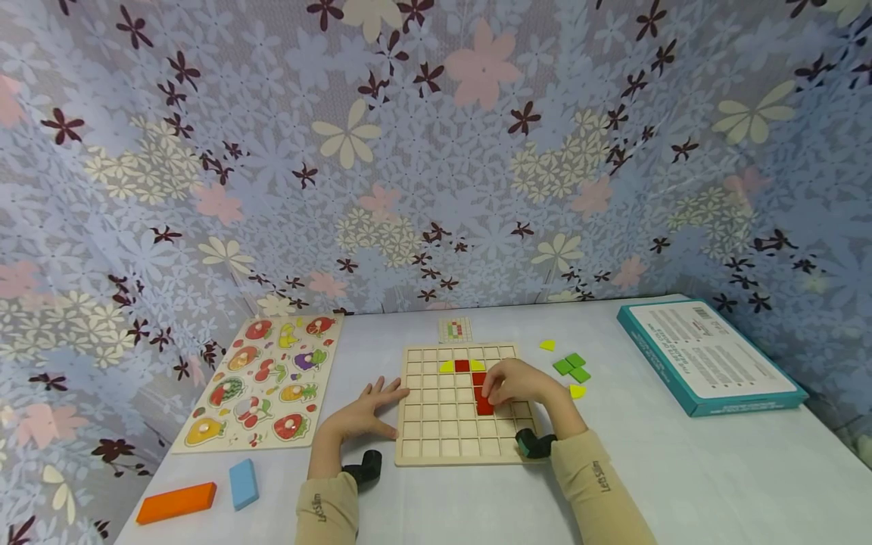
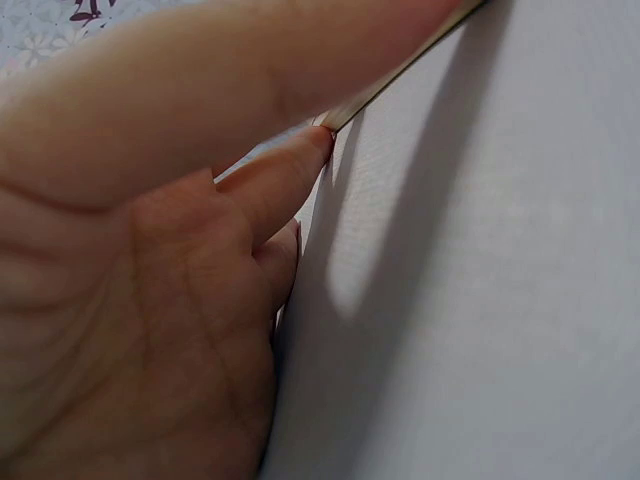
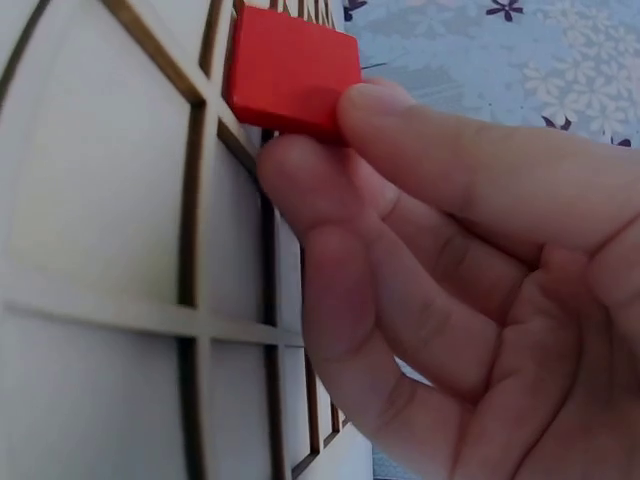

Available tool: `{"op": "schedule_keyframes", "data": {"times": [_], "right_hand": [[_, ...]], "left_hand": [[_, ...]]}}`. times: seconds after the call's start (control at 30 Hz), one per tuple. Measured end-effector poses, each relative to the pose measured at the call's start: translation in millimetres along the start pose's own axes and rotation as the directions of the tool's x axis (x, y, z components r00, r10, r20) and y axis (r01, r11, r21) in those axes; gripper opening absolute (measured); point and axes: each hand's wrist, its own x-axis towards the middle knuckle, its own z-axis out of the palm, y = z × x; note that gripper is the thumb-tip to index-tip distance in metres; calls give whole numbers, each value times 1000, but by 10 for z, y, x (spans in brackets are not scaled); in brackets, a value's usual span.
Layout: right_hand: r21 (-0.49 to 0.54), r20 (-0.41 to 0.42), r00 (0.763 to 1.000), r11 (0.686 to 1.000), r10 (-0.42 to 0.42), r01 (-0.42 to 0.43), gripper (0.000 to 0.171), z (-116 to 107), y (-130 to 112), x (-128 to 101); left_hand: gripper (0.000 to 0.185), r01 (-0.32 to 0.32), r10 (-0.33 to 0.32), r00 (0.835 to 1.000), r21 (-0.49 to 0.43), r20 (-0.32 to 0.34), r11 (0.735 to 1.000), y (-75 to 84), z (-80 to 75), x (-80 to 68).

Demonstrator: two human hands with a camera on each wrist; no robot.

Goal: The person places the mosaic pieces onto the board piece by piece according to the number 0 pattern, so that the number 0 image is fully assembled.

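A wooden grid board (image 1: 429, 428) lies in the middle of the table. In its upper rows sit a red square (image 1: 462, 365) and yellow quarter-round pieces (image 1: 446, 367) on either side of it, with more red in a column below the right one. My right hand (image 1: 514, 381) is over the board's right half. In the right wrist view, its thumb and fingers pinch a red square tile (image 3: 295, 70) close over the grid. My left hand (image 1: 361, 412) rests at the board's left edge, fingers spread, fingertips right at the rim.
A small pattern card (image 1: 455, 330) lies behind the board. Green squares (image 1: 571, 366) and yellow pieces (image 1: 577, 391) lie to the right, before a teal box (image 1: 711, 356). On the left are a fruit puzzle board (image 1: 266, 378), an orange block (image 1: 177, 502) and a blue block (image 1: 243, 484).
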Motion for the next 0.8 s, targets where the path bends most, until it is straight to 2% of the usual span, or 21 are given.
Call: {"op": "schedule_keyframes", "data": {"times": [0.17,0.4,0.8], "right_hand": [[-55,6,1000,998,-30,30,6,18,-16,0],[-72,0,1000,997,-16,16,2,26,-13,-1],[-135,2,1000,990,-29,29,5,4,-25,-20]], "left_hand": [[82,6,-6,1000,-9,-3,1000,-1,1,7],[82,5,-5,1000,-21,-6,1000,-3,8,6],[81,0,0,1000,-12,-6,1000,0,3,-8]]}}
